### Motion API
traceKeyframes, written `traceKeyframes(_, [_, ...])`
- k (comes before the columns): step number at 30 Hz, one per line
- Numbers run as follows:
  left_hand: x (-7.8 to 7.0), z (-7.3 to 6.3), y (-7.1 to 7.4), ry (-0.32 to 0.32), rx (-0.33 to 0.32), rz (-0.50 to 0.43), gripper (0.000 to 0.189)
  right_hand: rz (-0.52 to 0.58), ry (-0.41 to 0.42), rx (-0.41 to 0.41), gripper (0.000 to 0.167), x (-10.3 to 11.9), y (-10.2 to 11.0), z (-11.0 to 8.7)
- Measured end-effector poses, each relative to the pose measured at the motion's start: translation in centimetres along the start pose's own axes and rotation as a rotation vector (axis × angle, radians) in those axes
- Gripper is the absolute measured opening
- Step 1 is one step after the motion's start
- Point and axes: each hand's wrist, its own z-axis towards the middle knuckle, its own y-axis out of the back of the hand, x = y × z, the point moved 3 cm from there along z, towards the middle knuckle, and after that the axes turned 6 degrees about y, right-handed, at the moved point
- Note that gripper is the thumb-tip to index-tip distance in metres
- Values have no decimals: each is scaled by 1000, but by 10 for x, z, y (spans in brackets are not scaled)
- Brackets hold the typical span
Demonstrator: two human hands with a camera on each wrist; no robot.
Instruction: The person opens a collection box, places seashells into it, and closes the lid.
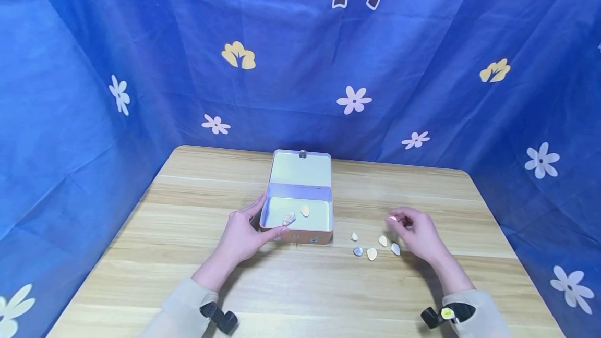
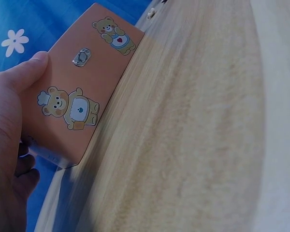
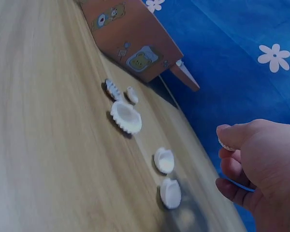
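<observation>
A tin box [image 1: 300,237] with bear pictures stands on the table, its lid [image 1: 301,168] tipped back. Two seashells lie inside, a ridged one [image 1: 289,218] and a pale one [image 1: 305,210]. My left hand [image 1: 243,234] holds the box at its left front corner, thumb at the front rim and fingers along the left side. Between thumb and fingertips, my right hand [image 1: 417,233] pinches a small white seashell [image 3: 225,145] above the table, mostly hidden by the fingers. Several seashells lie loose between box and right hand, among them a fan-shaped one [image 3: 126,117] and a blue-grey one [image 1: 358,251].
The wooden table [image 1: 300,296] reaches back to a blue cloth [image 1: 291,82] with flowers, which hangs behind and on both sides. On the box front is a metal clasp [image 2: 81,57]. Each sleeve carries a dark wrist camera.
</observation>
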Motion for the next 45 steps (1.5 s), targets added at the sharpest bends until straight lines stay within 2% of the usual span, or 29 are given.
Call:
traceKeyframes(15, [2, -1, -1, -3, -8, 25, 114, 22, 58, 1, 8, 35, -6, 22])
traceKeyframes(28, [0, -2, -1, -9, -12, 30, 113, 56, 60, 50, 12, 64, -21, 44])
traceKeyframes(40, [0, -1, 0, -2, -14, 43, 112, 119, 162, 77, 10, 88, -40, 69])
traceKeyframes(45, [1, -1, 1, 4, -9, 39, 112, 130, 181, 91, 10, 96, -50, 76])
